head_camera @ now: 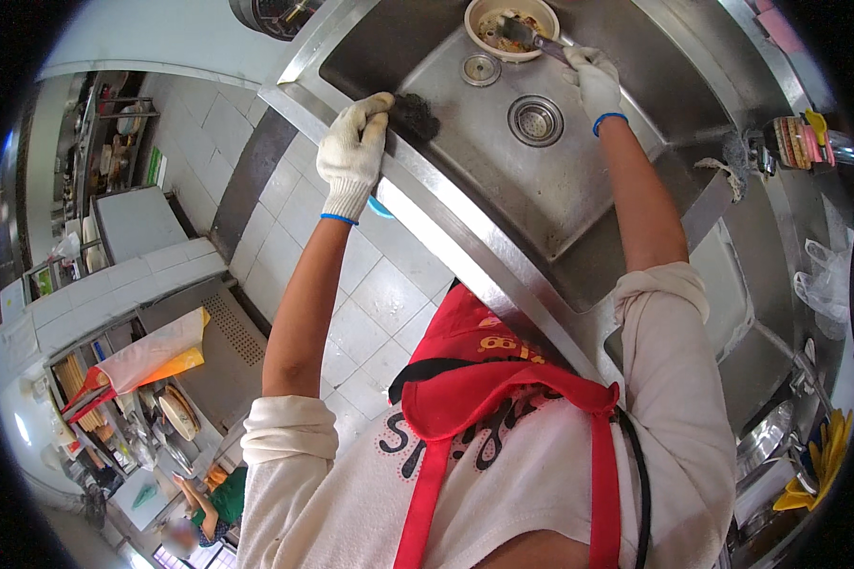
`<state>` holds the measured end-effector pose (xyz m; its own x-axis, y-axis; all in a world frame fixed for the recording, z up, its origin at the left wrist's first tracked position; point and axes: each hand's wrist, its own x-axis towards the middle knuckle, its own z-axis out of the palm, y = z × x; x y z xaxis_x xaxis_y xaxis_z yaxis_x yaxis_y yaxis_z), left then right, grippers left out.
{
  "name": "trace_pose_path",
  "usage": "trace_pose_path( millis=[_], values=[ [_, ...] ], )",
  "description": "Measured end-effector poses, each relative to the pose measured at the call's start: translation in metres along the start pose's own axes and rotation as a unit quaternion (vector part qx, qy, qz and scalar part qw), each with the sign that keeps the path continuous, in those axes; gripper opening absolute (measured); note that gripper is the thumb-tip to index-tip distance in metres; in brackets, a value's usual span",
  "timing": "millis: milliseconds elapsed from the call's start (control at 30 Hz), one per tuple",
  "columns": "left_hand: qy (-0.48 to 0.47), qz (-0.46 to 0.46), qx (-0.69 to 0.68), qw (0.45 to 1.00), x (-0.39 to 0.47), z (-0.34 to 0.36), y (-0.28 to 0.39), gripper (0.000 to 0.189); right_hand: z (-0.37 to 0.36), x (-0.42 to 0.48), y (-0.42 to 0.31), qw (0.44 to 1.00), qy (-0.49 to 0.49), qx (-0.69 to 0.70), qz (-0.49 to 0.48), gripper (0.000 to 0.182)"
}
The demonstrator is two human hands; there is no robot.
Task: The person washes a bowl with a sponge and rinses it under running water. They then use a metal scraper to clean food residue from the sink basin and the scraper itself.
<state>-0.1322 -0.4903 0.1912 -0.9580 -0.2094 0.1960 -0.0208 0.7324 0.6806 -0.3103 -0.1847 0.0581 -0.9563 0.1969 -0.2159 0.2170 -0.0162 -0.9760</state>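
My right hand [594, 80], in a white knit glove, grips the dark handle of a scraper-like tool [518, 32]. Its flat blade reaches into a round cream bowl [472, 27] that holds murky liquid and food scraps. The bowl stands in a stainless steel sink basin [484, 163], near a round metal strainer [480, 70] and the drain [535, 121]. On the sink's front rim rests my left hand [356, 142], also gloved, fingers bent together; whether anything is under them is hidden. A dark scouring pad [417, 117] lies just inside the basin beside it.
A second basin [719, 291] lies to the right, with a faucet and a grey cloth [726, 174] between the two. Yellow rubber gloves [818, 462] and metal bowls are at the lower right. Shelves stand at the left across a tiled floor, and another person [217, 501] is at the lower left.
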Motion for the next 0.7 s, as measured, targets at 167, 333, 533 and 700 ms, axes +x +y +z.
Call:
trace_pose_path(
  millis=[167, 333, 533, 700],
  values=[
    [-0.006, -0.014, 0.007, 1.0, 0.0, -0.003, 0.002, 0.02, 0.004, -0.003, -0.014, 0.904, 0.073, -0.364, -0.214, 0.036],
    [-0.005, -0.004, 0.013, 1.0, 0.001, -0.001, 0.001, 0.02, -0.009, 0.006, 0.007, 0.896, 0.11, -0.351, -0.248, 0.036],
    [-0.002, -0.009, 0.01, 1.0, -0.002, -0.001, 0.001, 0.021, -0.029, -0.025, -0.013, 0.952, 0.093, -0.273, -0.103, 0.035],
    [0.027, 0.014, 0.014, 0.999, -0.001, 0.002, -0.004, 0.022, -0.055, -0.074, -0.04, 0.975, 0.071, 0.206, 0.051, 0.027]
  ],
)
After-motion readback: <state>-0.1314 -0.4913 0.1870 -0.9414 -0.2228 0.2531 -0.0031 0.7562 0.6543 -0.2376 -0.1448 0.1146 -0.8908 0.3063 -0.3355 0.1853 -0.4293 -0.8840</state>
